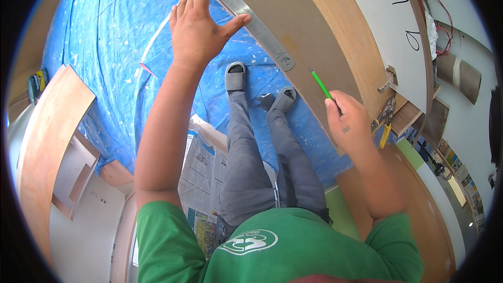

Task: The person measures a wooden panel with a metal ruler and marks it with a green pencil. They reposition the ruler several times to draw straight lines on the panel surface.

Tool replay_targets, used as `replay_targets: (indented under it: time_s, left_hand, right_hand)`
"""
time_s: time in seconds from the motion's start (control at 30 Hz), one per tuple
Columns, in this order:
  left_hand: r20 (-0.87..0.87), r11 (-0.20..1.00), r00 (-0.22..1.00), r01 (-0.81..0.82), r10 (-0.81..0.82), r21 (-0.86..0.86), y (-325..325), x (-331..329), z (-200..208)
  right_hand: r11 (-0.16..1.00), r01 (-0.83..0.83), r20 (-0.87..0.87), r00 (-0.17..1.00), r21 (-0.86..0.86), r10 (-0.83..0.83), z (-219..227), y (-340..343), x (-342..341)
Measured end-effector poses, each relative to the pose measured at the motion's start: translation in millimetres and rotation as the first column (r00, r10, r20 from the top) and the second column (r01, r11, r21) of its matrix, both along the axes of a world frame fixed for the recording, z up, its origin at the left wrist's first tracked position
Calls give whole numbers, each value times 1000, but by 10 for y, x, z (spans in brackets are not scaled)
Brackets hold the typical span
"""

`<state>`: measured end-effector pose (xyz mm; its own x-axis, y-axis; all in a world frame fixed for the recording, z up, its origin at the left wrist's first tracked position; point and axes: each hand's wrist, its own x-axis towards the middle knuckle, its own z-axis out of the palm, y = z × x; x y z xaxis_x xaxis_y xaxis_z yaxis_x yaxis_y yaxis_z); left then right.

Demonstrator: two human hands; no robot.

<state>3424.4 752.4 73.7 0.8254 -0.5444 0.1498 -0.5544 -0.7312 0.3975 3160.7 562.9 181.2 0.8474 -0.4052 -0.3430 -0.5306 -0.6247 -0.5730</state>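
A long metal ruler (pixel 267 38) lies along the near edge of a grey-brown sheet (pixel 309 36) on a wooden panel. My left hand (pixel 201 26) is spread at the ruler, its thumb on the metal and its fingers reaching over the ruler's far part. In my right hand (pixel 346 115) is a green pencil (pixel 319 84), gripped with the fingers curled round it. The pencil's dark tip points up and left, a little to the right of the ruler's rounded end. Whether the tip touches the sheet I cannot tell.
Pliers (pixel 386 118) with yellow handles lie right of my right hand, near a metal hinge (pixel 388 79). A white board (pixel 387 0) with black marks stands beyond. Blue sheeting (pixel 120 36) covers the floor, with newspaper (pixel 201 170) by my legs. Wooden cabinet parts (pixel 57 120) stand at left.
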Motion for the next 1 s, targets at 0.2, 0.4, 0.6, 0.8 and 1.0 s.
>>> replay_targets:
  time_s: [0.2, 0.4, 0.6, 0.8, 1.0]
  left_hand:
    - [-309, 952, 925, -275, 223, -136, -79, -180, -18]
    - [-746, 915, 646, -382, 163, -131, -177, -222, 19]
    - [-753, 905, 658, -331, 19, -266, -95, -104, -127]
    - [-715, 932, 679, -346, 167, -110, -169, -152, -12]
    - [-697, 944, 694, -321, 180, -75, -215, -204, 50]
  right_hand:
    - [943, 228, -62, 974, 243, -220, -22, 94, -132]
    - [902, 282, -44, 958, 326, -284, -39, 85, -209]
    - [895, 274, -42, 960, 351, -277, -119, -23, -464]
    - [856, 357, -58, 930, 374, -363, -71, 3, -560]
    - [840, 353, -54, 930, 412, -364, -70, 4, -663]
